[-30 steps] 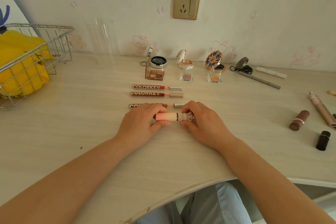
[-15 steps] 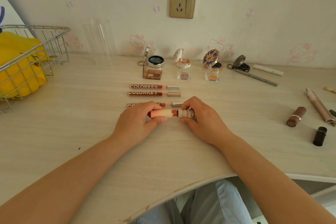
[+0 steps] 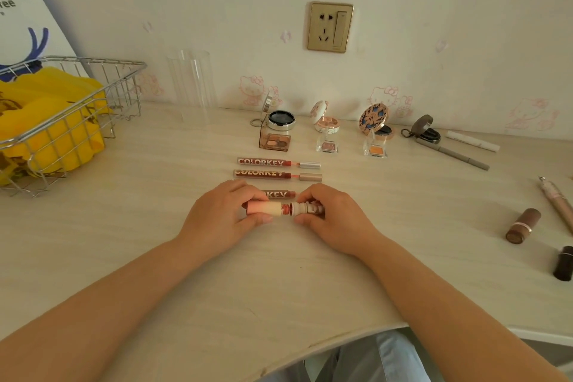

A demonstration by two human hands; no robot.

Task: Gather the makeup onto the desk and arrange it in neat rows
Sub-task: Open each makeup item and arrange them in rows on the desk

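1. Left hand [image 3: 221, 220] pinching peach lipstick cap [image 3: 265, 207] between thumb and fingers, low over the counter [image 3: 124, 257], just at 6 o'clock of the lip-gloss rows.
2. Right hand [image 3: 333, 220] pinching white patterned lipstick base [image 3: 307, 209]; red bullet [image 3: 286, 209] showing in the gap between cap and base.
3. Key relation: lipstick long axis running 9-to-3 o'clock, cap at 9, base at 3, parallel to the glosses. Both hands equally near, one on each end.
4. Three lip gloss tubes stacked in a column at 12 o'clock of the hands: top tube [image 3: 277, 162], second tube [image 3: 277, 176], third tube [image 3: 277, 194] partly hidden behind the fingers.
5. Back row at 12 o'clock: eyeshadow palette [image 3: 274, 141], black-lidded jar [image 3: 281, 121], two open compacts [image 3: 325, 121] [image 3: 376, 121], each over a small clear pan.
6. Still loose at 3 o'clock: brown lipstick [image 3: 523, 226], dark tube [image 3: 563, 263], pink pen-like stick [image 3: 558, 201]; grey pencil [image 3: 452, 153] and white stick [image 3: 473, 141] at 2 o'clock.
7. Likely step: cap being fitted on or pulled off along the 9-to-3 axis, then lipstick laid as fourth row. Cannot tell which direction.
8. Wire basket [image 3: 71, 121] with yellow contents at 10 o'clock.
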